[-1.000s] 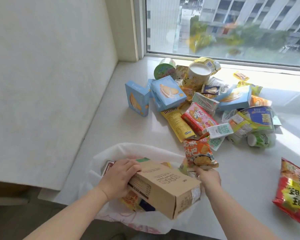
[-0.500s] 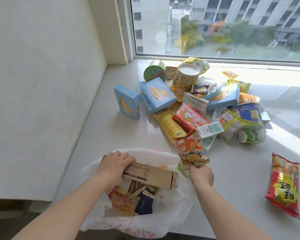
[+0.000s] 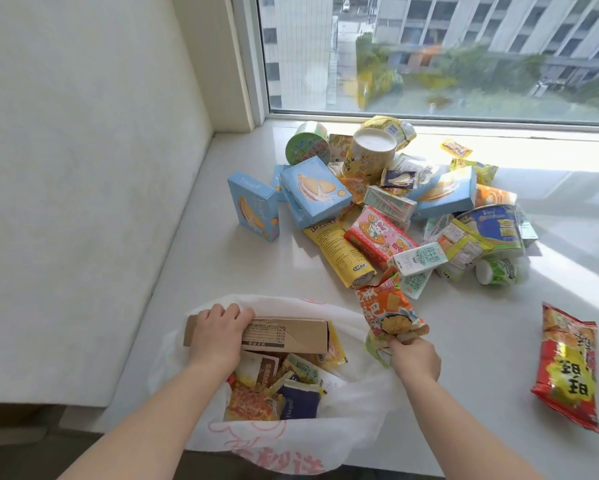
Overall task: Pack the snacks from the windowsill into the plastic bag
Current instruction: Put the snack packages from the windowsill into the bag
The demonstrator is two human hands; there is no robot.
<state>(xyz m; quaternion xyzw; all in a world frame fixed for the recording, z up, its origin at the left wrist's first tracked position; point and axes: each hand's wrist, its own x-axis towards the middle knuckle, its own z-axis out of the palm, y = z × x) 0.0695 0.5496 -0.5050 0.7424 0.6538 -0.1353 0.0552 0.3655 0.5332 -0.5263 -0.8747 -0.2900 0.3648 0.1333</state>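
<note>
A white plastic bag [image 3: 353, 424] lies open at the windowsill's near edge with several snack packets inside. My left hand [image 3: 218, 332] grips a brown cardboard box [image 3: 291, 336] that lies along the far side of the bag's mouth. My right hand [image 3: 414, 358] pinches an orange snack packet [image 3: 386, 311] by its lower end, holding it upright beside the bag's right rim, along with a greenish wrapper [image 3: 374, 349]. A heap of snacks [image 3: 381, 209] covers the sill farther back: blue boxes, a yellow pouch, a pink packet, cups and small cartons.
A red and yellow chip bag [image 3: 568, 365] lies alone on the white windowsill [image 3: 221, 265] at the right. A wall stands along the left, and the window [image 3: 429, 53] closes the back. The sill's near edge runs under the bag.
My left hand has lowered the brown box from above the bag down into its mouth and turned it flat. My right hand has kept the orange packet beside the rim.
</note>
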